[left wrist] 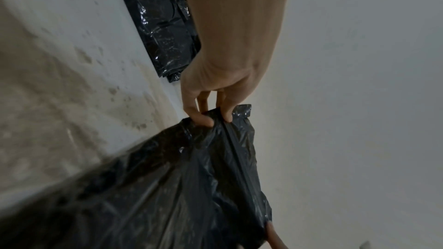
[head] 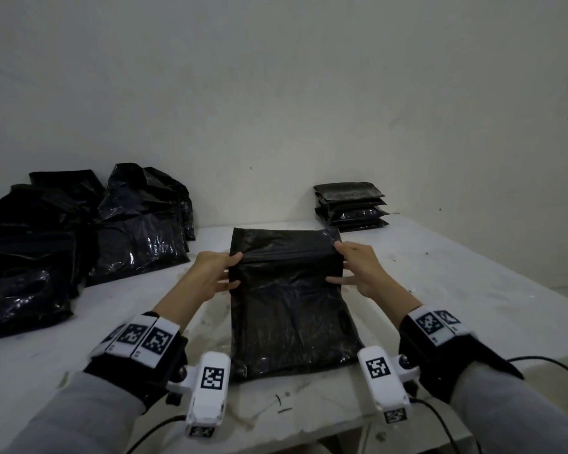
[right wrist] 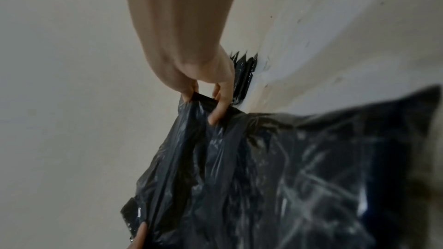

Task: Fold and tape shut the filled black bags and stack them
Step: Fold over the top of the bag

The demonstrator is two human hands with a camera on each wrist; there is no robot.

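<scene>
Bag [head: 289, 309] lies on worktop [head: 456, 290] before me. Loose bag heap [head: 79, 231] far left. Stack [head: 351, 206] behind, right.

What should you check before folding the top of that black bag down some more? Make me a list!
1. Left hand grips the bag's left edge at the fold: ok.
2. Right hand grips the right edge at the same height: ok.
3. Black bag lies flat on the white table, its bottom end toward the person: ok.
4. Fold line runs straight across between both hands: ok.
5. Tape within reach to close it: cannot tell, none is in view.
6. Finished stack at the far right has a flat top for the next bag: ok.
</scene>
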